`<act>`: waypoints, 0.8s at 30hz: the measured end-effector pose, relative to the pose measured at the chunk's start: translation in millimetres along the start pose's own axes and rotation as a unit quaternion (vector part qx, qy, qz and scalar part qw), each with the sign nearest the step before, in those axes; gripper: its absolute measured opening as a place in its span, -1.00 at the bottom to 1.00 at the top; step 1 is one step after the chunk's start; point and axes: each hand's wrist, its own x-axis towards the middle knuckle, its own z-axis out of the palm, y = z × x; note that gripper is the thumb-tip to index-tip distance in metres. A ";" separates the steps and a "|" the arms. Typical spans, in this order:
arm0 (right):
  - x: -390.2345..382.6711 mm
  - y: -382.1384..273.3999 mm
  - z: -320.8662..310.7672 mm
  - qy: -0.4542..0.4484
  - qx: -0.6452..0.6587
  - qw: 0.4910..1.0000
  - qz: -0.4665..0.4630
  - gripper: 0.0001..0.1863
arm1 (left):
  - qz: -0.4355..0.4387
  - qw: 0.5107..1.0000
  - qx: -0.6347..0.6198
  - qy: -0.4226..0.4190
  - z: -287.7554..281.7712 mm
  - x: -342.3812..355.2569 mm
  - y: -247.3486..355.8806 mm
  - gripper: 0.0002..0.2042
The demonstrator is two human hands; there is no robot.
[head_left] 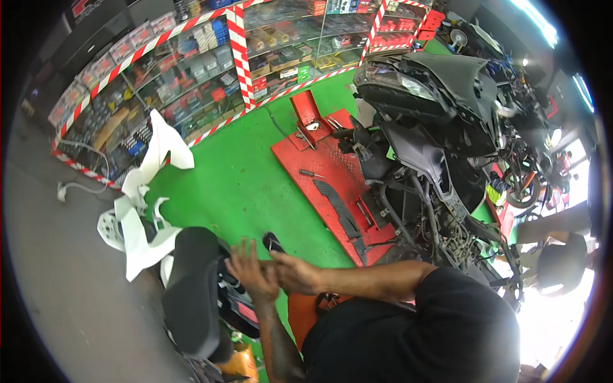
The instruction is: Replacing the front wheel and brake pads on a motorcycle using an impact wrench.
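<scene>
My left hand (252, 271) is raised with its fingers spread and slightly blurred. My right hand (294, 274) reaches across to it, the fingers overlapping or touching the left palm. I see nothing held in either. Just left of my hands lies a black padded seat (195, 274), with darker parts beside it. White fairing panels (140, 246) are piled behind the seat at the left. A sandal-clad foot (271, 241) shows beyond my hands.
A red lift platform (338, 210) holds a screwdriver (311, 172) and a partly stripped motorcycle (428, 96). Glass shelving (185, 76) with striped edging lines the back. A co-worker (559, 262) and more motorcycles (523, 185) are at right, on the green floor (223, 191).
</scene>
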 end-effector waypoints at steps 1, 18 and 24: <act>5.8 -32.8 -2.4 -0.025 -0.002 0.999 -0.024 -0.27 | 0.009 1.000 -0.009 0.005 13.7 15.3 -31.0 -0.37; -80.7 17.7 -346.8 0.181 -0.646 0.597 0.440 -0.52 | -0.127 0.903 -0.082 -0.402 60.8 334.0 -259.7 -0.45; 64.0 -90.3 -321.4 0.466 -0.366 0.778 0.209 -0.48 | -0.073 0.866 -0.054 -0.491 145.2 491.6 -250.7 -0.50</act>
